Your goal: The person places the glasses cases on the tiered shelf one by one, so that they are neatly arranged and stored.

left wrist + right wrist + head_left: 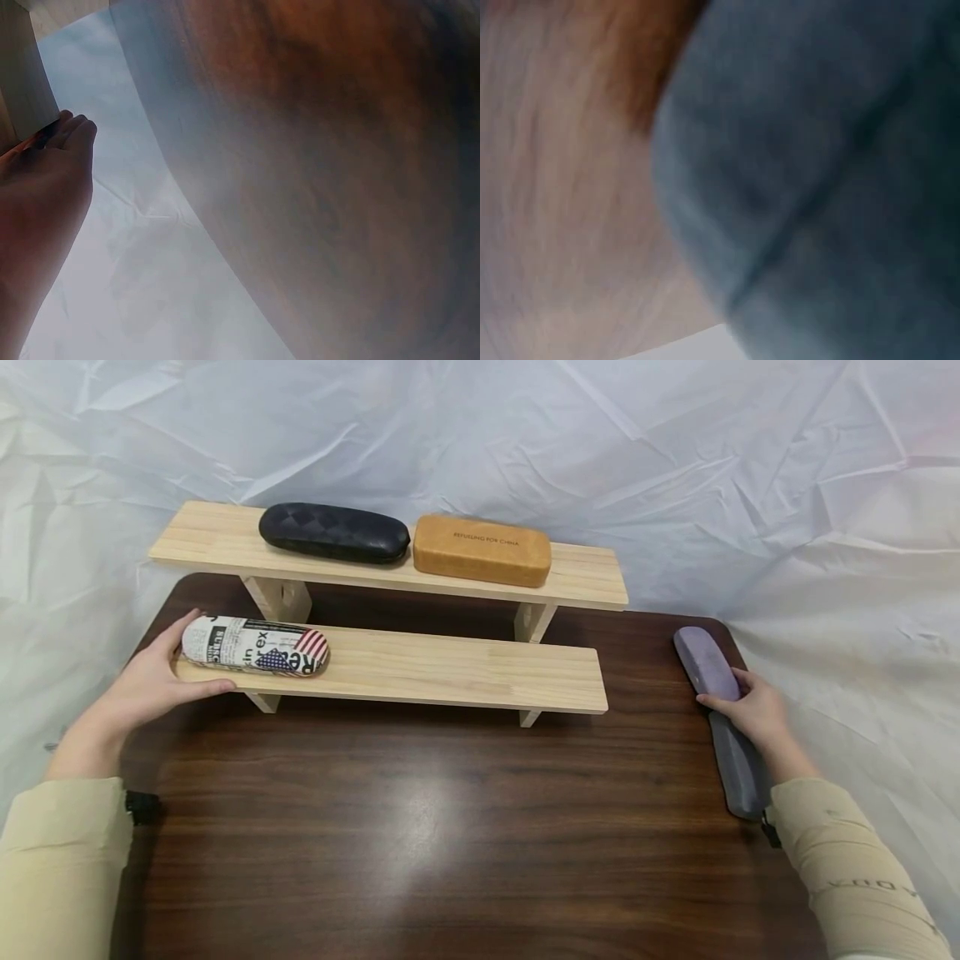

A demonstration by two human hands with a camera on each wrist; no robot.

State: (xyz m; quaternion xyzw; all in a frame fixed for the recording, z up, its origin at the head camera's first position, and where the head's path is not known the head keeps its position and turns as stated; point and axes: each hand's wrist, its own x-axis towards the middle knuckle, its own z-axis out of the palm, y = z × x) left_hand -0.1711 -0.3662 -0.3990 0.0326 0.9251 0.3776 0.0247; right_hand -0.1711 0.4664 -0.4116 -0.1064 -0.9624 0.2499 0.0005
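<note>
In the head view, a glasses case with newspaper-style print and a flag pattern (258, 646) lies at the left end of the lower wooden shelf (450, 672). My left hand (161, 675) spreads round its left end, fingers behind it and thumb along the shelf's front edge. The left wrist view has this hand (49, 191) with its fingers at the shelf end. At the far right, my right hand (753, 710) grips a light purple glasses case (705, 662) between thumb and fingers. A dark grey glasses case (738, 768) lies under that wrist; a grey-blue surface with a seam (802, 187) fills much of the right wrist view.
On the upper wooden shelf (217, 539) sit a black glasses case (333, 532) and a tan glasses case (482, 552). Both shelves stand on a dark brown wooden table (420, 860). White plastic sheeting (675, 468) hangs behind and along both sides.
</note>
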